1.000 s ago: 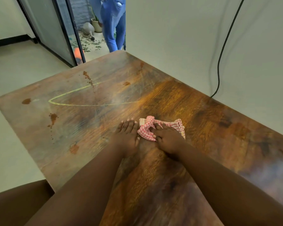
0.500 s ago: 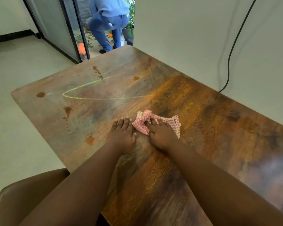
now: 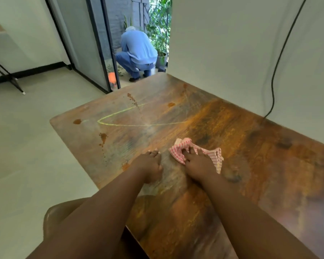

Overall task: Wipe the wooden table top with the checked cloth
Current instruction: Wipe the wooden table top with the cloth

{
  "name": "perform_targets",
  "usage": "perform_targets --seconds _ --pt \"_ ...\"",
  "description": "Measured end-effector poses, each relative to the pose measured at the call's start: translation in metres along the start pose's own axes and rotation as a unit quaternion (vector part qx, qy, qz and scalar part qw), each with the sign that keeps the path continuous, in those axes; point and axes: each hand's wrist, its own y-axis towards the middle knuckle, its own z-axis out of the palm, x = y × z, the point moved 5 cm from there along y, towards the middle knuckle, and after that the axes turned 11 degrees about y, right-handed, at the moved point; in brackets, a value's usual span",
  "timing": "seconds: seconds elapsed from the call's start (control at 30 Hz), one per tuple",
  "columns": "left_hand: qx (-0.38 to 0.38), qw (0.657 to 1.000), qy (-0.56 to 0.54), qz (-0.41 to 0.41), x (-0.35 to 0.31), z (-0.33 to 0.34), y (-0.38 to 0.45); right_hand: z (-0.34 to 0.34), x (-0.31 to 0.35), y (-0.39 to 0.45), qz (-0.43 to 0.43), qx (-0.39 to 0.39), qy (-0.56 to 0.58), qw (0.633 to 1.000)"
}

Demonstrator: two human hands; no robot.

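Observation:
The wooden table top (image 3: 251, 146) carries brown stains (image 3: 103, 137) and a thin yellow-green looping line (image 3: 120, 118) on its far left part. A pink-and-white checked cloth (image 3: 180, 148) lies bunched near the middle of the table. My right hand (image 3: 199, 163) rests on top of it, fingers curled into its folds and gripping it against the wood. My left hand (image 3: 150, 164) presses palm down on the bare wood just left of the cloth, apart from it, holding nothing.
The table's right side runs along a white wall with a black cable (image 3: 277, 62) hanging down it. Beyond the far end, a person in blue (image 3: 138, 51) crouches in a doorway beside a glass door (image 3: 94, 43). A brown seat (image 3: 64, 212) sits at the near left corner.
The view has lifted and pulled back, so more of the room shows. Both hands stay at about the same spot on the table. The person in the doorway has crouched down.

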Motion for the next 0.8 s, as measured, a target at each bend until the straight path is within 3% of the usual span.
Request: perform_targets --seconds 0.13,0.27,0.47,0.8 --pt "-0.009 1.0 -0.014 0.019 0.002 -0.017 0.001 0.018 0.036 -0.009 -0.065 0.008 -0.012 0.998" --pt "0.009 0.999 0.029 0.033 0.003 -0.016 -0.004 0.022 0.03 -0.045 -0.11 0.024 -0.005 0.994" --pt "0.007 0.999 0.042 0.03 0.008 -0.011 -0.002 0.014 0.012 -0.057 -0.072 0.053 -0.015 0.996" --pt "-0.002 0.993 0.033 0.112 0.028 -0.023 0.007 0.018 0.048 -0.02 0.065 0.061 0.002 0.996"
